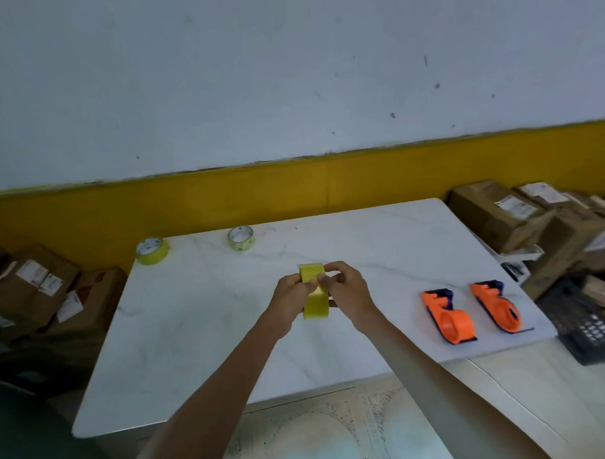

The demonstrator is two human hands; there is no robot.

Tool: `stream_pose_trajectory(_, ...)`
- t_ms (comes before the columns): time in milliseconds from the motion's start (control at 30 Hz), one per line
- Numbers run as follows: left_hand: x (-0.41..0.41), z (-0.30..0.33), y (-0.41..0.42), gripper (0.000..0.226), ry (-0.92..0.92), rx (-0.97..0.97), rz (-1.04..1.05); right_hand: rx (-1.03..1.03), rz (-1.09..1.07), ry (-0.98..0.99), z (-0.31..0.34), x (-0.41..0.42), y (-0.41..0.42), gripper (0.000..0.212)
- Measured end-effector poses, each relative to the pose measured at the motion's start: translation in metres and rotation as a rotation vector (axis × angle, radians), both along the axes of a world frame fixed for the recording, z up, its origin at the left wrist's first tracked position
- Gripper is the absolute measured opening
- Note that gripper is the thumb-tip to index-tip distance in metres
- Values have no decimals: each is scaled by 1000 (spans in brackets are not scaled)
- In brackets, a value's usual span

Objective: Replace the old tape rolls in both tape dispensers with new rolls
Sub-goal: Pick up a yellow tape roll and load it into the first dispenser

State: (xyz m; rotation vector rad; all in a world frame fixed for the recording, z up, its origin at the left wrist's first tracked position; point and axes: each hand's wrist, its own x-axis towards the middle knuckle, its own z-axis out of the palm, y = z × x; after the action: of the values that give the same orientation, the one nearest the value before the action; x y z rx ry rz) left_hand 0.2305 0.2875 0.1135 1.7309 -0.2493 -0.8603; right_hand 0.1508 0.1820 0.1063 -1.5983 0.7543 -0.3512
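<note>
Head view: both hands' fingers [325, 282] pinch yellow tape roll [315, 306].

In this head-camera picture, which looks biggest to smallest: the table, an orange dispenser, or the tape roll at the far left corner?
1. Table
2. Orange dispenser
3. Far-left tape roll, though it lies farther from the camera, so its true size against the dispenser is unsure.

Surface [201, 322] smooth, glossy white stone-look with grey veining; two dispensers [450, 318] [496, 306] smooth orange plastic; tape roll [315, 306] shiny yellow film; boxes [492, 212] matt brown cardboard with paper labels.
</note>
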Motion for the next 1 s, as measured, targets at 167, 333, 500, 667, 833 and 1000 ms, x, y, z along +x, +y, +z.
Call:
stream_pose_trajectory(167, -42, -9, -56, 23, 18, -5, -16, 11, -26, 20, -8, -43, -56, 12)
stream_pose_trajectory(333, -90, -16, -125, 17, 18, 2, 15, 27, 10, 36, -20, -85, -129, 13)
stream_pose_trajectory(500, -142, -14, -188, 18, 10, -38, 28, 66, 90, 51, -22, -130, -202, 16)
stream_pose_trajectory(667, -187, -9, -235, 23, 10, -31, 41, 46, 124, 75, -9, -170, -254, 24)
stream_pose_trajectory(833, -217, -8, -263, 23, 20, -1, 38, 51, 142, 92, -8, -195, -280, 36)
stream_pose_trajectory(1000, -231, -9, -277, 18, 25, 4, -1, 65, 118, 77, -15, -212, -292, 33)
